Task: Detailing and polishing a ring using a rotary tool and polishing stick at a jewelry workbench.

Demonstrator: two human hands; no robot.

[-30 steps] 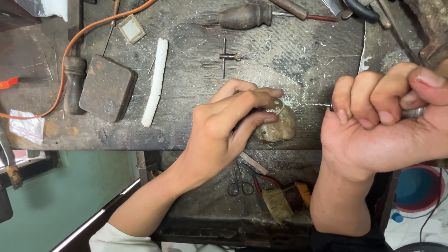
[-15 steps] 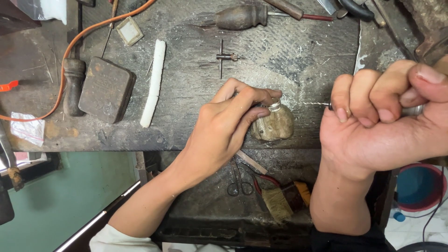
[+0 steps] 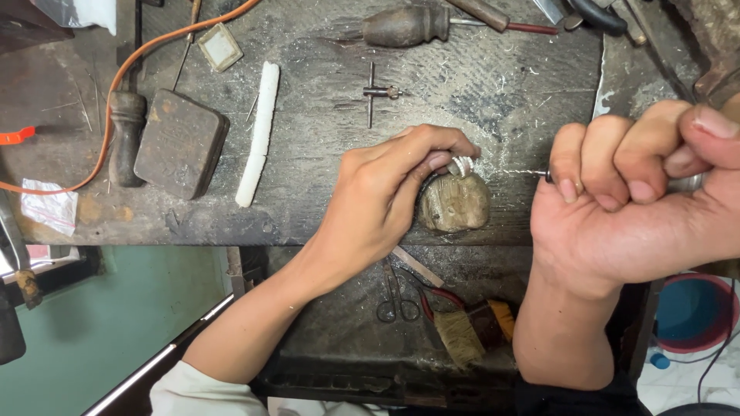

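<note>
My left hand (image 3: 383, 196) pinches a small silver ring (image 3: 460, 166) against the top of a worn wooden bench peg (image 3: 455, 203) at the front edge of the workbench (image 3: 324, 115). My right hand (image 3: 640, 204) is closed in a fist around a thin tool whose metal tip (image 3: 515, 172) reaches leftward to the ring. The tool's handle is hidden inside the fist. Silver filings lie scattered around the peg.
On the bench lie a dark rectangular block (image 3: 181, 142), a white stick (image 3: 259, 132), a small cross-shaped drill tool (image 3: 374, 92), a wooden-handled tool (image 3: 408, 25) and an orange cable (image 3: 116, 81). Below the bench sit scissors (image 3: 395, 296) and a brush (image 3: 466, 331). A blue bucket (image 3: 687, 312) stands at right.
Both hands stay nearly in place; my left fingers shifted slightly on the ring atop the peg, and my right fist moved very little.
</note>
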